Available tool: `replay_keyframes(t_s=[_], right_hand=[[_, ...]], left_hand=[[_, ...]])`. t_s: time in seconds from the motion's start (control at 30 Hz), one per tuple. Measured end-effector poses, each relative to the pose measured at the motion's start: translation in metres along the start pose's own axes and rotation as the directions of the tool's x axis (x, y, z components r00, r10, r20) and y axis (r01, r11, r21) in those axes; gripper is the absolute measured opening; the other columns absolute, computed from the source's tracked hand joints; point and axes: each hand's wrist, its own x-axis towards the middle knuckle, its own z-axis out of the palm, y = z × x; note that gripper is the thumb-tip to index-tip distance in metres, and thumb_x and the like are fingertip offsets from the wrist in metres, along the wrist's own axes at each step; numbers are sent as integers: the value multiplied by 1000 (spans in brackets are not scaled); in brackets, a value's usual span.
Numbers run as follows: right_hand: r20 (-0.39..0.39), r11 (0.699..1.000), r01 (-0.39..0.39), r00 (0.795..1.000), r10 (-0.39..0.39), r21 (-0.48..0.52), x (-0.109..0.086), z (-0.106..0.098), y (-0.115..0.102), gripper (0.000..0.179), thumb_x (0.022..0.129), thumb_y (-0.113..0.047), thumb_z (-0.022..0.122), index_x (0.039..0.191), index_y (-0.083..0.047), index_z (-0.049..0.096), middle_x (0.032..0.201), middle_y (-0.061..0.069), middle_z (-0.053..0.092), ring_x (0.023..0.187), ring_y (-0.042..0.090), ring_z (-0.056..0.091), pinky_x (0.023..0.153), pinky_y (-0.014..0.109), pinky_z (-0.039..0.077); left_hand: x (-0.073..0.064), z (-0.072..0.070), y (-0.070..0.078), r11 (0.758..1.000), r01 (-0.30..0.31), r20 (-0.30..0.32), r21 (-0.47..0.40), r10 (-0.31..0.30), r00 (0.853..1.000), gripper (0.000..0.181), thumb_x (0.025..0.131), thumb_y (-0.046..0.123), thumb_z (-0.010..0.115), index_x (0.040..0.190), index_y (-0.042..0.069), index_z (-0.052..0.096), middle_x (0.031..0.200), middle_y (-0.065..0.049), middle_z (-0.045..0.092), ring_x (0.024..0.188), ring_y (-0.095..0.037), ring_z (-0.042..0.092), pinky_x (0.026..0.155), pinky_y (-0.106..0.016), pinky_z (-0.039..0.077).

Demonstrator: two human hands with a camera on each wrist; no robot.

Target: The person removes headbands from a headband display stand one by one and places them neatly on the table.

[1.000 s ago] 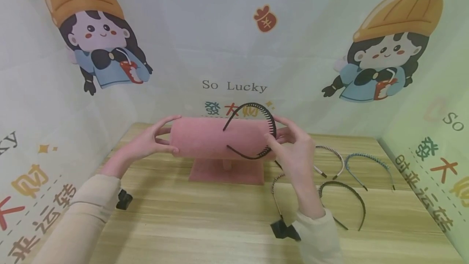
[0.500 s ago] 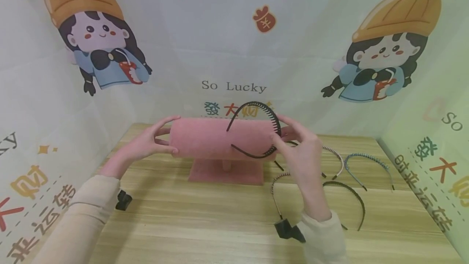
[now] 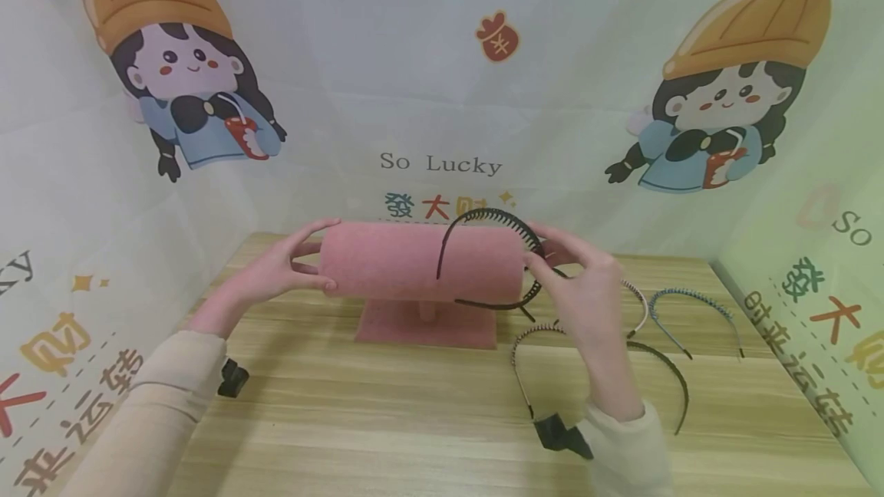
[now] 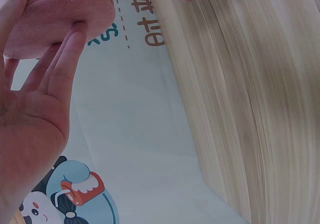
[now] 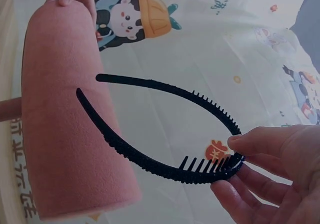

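A pink padded roll lies level on a pink stand base. My left hand grips its left end, thumb at the front and fingers behind; the left wrist view has fingertips pressed to the end face. Between thumb and fingers, my right hand pinches a black toothed headband at the middle of its arc. The headband's ends point left, and in the head view it overlaps the roll's right end. From the right wrist, its two tips reach over the roll's side.
Several headbands lie on the wooden table to the right: a blue one, a white one, a dark one and a thin brownish one. A printed cloth walls the table's back and sides.
My right hand has moved right with the headband, from over the roll toward its right end and slightly lower. The left hand and roll stay in place.
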Motion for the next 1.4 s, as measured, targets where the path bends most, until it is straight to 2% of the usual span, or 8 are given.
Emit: replay_keyframes(t_s=[0.1, 0.3, 0.47, 0.6, 0.73, 1.1, 1.2, 1.4], right_hand=[[5, 1000, -1, 1000, 1, -6, 0, -4, 0, 36, 85, -9, 76, 119, -20, 73, 97, 8, 75, 86, 12, 65, 60, 14, 55], [10, 1000, 0, 1000, 0, -21, 0, -11, 4, 32, 87, -8, 74, 118, -17, 73, 100, 10, 75, 89, 15, 65, 66, 11, 57], [4, 998, 26, 1000, -26, -59, 1, -16, 10, 30, 87, -8, 74, 116, -16, 74, 101, 8, 75, 85, 0, 62, 66, 8, 56], [2, 992, 85, 996, -85, -90, 4, -21, 14, 27, 86, -6, 74, 113, -13, 75, 101, 10, 74, 80, -12, 57, 66, 6, 54], [-14, 984, 129, 991, -132, -126, 8, -29, 19, 24, 87, -5, 73, 110, -10, 76, 105, 11, 75, 79, -19, 53, 65, 2, 51], [-26, 969, 152, 987, -160, -193, 19, -64, 38, 23, 89, -7, 72, 111, -9, 75, 106, 13, 73, 80, -20, 52, 67, -4, 46], [-31, 959, 182, 981, -193, -217, 22, -75, 44, 22, 88, -6, 72, 110, -9, 76, 105, 13, 73, 80, -21, 52, 67, -4, 46], [15, 931, 215, 975, -220, -296, 26, -99, 62, 22, 90, -7, 70, 111, -8, 75, 109, 14, 72, 84, -23, 47, 75, -1, 41]], left_hand=[[0, 0, 0, 1000, -1, 2, -3, 1, 1000, 95, 86, 15, 77, 158, 30, 17, 158, -27, 30, 120, -47, 60, 100, -54, 54], [0, 0, 0, 1000, -1, 0, 4, 1, 1000, 95, 86, 15, 77, 158, 30, 17, 158, -28, 30, 120, -47, 61, 100, -54, 54], [0, 1, 0, 1000, 7, -5, 2, -7, 1000, 97, 85, 17, 78, 158, 28, 16, 157, -28, 31, 120, -47, 60, 99, -54, 55], [0, 1, 0, 1000, 9, -7, 1, -9, 1000, 96, 85, 17, 78, 158, 29, 16, 157, -28, 31, 120, -47, 61, 99, -54, 55], [0, 1, 0, 1000, 8, -7, 2, -8, 1000, 96, 85, 17, 78, 158, 29, 16, 157, -27, 31, 120, -46, 61, 99, -55, 55], [1, 1, 0, 1000, -7, -4, 12, 7, 1000, 96, 85, 17, 77, 158, 30, 17, 157, -28, 31, 119, -46, 62, 100, -54, 54], [1, 2, 2, 1000, -5, -4, 10, 5, 1000, 96, 85, 16, 77, 158, 29, 17, 157, -28, 30, 120, -47, 61, 99, -54, 54], [-1, 2, 3, 1000, 1, -5, 4, -1, 1000, 96, 86, 17, 77, 158, 28, 16, 158, -28, 29, 121, -48, 59, 100, -55, 54]])
